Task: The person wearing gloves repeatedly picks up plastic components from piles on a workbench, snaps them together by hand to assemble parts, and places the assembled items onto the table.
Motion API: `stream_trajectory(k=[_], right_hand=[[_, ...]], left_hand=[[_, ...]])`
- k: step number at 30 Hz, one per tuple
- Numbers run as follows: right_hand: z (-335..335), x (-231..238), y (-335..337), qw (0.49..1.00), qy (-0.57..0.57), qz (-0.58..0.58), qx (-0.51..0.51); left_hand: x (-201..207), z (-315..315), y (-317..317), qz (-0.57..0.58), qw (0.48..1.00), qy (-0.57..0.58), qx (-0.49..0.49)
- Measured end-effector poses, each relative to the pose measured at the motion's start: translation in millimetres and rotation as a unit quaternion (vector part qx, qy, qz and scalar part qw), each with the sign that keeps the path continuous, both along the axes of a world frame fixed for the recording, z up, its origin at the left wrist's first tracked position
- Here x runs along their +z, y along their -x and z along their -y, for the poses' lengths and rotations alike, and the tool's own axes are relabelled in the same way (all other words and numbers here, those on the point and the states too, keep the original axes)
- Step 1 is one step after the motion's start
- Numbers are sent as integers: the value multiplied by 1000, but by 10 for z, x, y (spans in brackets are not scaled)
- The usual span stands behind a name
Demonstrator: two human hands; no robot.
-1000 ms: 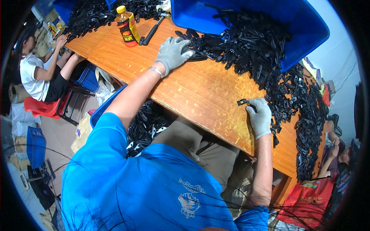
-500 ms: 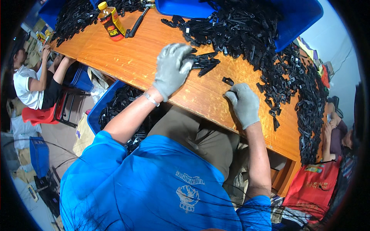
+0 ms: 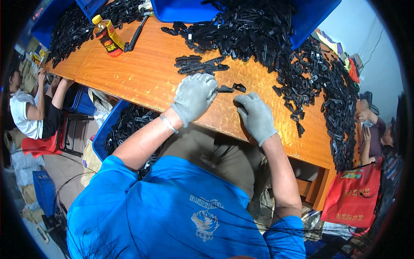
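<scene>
On the wooden table (image 3: 142,69), my left hand (image 3: 195,97) in a grey glove is closed on a slim black plastic clip (image 3: 225,89) whose end sticks out to the right of the fingers. Just past that end lies a small black plastic piece (image 3: 239,87), its frame-like shape showing an opening. My right hand (image 3: 258,118), gloved likewise, rests near this piece, thumb and index finger apart, with nothing visible between them. Beyond my left hand, several long black clips (image 3: 198,64) lie loosely side by side.
A large heap of black parts (image 3: 254,34) spills from a blue bin (image 3: 317,17) and spreads along the right. A bottle (image 3: 108,36) and a hammer (image 3: 137,33) stand far left. Another blue bin (image 3: 101,137) is below the table edge. People sit at both sides.
My left hand has drawn back toward me from the small group of clips, which now lies released beyond it. A clip now shows in its fingers. My right hand has come closer to my left.
</scene>
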State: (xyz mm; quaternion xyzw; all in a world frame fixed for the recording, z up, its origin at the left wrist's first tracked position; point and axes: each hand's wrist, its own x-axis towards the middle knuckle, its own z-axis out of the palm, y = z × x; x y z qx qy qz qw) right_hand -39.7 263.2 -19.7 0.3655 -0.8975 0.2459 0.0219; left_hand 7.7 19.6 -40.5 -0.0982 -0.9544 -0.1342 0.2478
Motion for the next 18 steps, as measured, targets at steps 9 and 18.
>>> stream_trajectory(k=[9,18], right_hand=[[77,-2,64,995,-81,-44,-30],[-199,-12,-7,995,-71,-49,-50]], left_hand=[[208,-303,-331,93,995,-28,-22],[603,-362,-410,204,978,34,-41]])
